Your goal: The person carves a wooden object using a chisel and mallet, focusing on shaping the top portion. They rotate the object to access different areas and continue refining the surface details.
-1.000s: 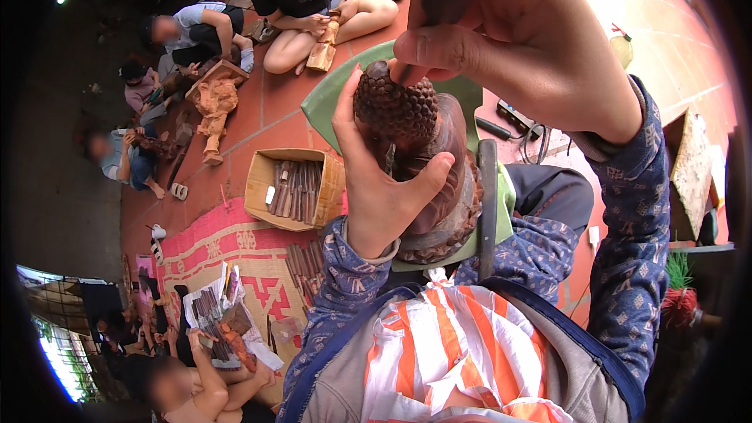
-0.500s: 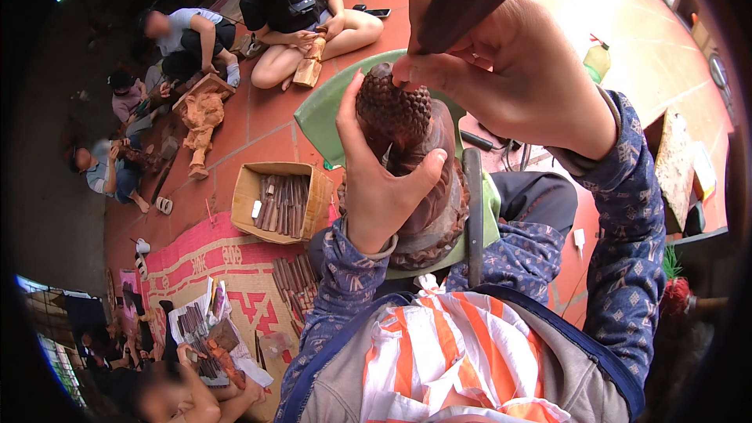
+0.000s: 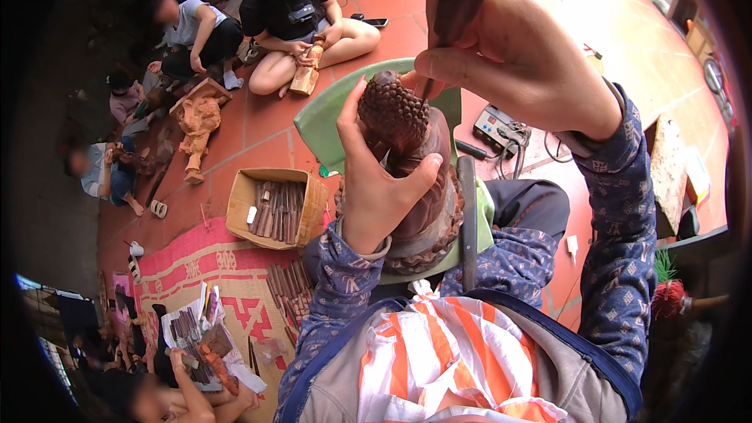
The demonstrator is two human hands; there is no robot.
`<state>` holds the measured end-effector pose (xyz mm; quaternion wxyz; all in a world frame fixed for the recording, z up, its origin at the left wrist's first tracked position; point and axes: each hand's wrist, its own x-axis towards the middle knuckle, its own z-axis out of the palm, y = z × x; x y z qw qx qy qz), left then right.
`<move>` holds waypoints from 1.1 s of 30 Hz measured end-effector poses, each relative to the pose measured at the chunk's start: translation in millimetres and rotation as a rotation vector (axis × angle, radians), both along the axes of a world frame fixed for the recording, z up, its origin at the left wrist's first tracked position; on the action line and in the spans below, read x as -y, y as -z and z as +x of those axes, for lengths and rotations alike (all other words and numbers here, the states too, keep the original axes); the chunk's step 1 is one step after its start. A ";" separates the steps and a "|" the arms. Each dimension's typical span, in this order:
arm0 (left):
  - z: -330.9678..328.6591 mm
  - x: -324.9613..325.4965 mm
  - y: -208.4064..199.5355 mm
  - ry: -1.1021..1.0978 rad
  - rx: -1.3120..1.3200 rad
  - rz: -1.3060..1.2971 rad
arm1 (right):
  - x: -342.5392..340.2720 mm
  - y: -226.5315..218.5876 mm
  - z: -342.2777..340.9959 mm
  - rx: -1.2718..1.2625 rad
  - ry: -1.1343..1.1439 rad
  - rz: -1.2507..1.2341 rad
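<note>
A dark brown carved wooden statue (image 3: 395, 113), its head covered in small round knobs, stands in front of my lap against a green plastic seat (image 3: 321, 121). My left hand (image 3: 384, 176) is wrapped around the head's near left side, thumb on the right. Above it, my right hand (image 3: 525, 66) grips a carving chisel (image 3: 462, 0) by its dark handle, fingers pinched low on the tool. The thin blade points down at the right side of the knobbed head. Whether its tip touches the wood I cannot tell.
A cardboard box (image 3: 317, 211) of carving tools stands to the left, near more tools on a patterned mat (image 3: 184, 262). A small control box (image 3: 495, 127) with cables lies right of the seat. Several people sit at left with carvings. A dark bar (image 3: 469, 223) stands beside the statue.
My right hand and the chisel have shifted slightly right and up, so the blade beside the head now shows. My left hand keeps its hold. The view has shifted a little.
</note>
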<state>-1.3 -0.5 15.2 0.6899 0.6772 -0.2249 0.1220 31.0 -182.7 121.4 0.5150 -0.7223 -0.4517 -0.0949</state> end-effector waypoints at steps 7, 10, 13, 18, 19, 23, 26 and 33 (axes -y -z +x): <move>-2.6 -2.9 2.6 -0.152 0.258 0.018 | -4.9 61.5 -45.1 -0.090 0.117 0.662; -7.0 -20.2 4.6 -0.365 0.623 0.232 | -17.9 89.7 -52.1 -0.039 0.124 0.644; -13.1 -26.5 7.0 -0.439 0.734 0.396 | -31.0 106.2 -53.6 -0.091 0.025 0.689; -11.2 -25.5 12.3 -0.617 0.623 0.265 | -31.7 106.7 -53.9 -0.160 0.054 0.784; -8.7 -26.8 10.6 -0.581 0.606 0.253 | -33.2 105.9 -50.9 -0.112 0.111 0.818; 6.0 -32.7 12.5 -0.409 0.583 0.158 | -35.0 107.6 -37.5 0.033 0.161 0.747; 17.8 -21.1 13.7 -0.273 0.509 -0.010 | -38.4 106.5 -32.4 0.072 0.123 0.765; 6.8 -3.1 2.4 0.019 0.057 -0.119 | -35.2 99.8 -37.2 0.025 0.220 0.677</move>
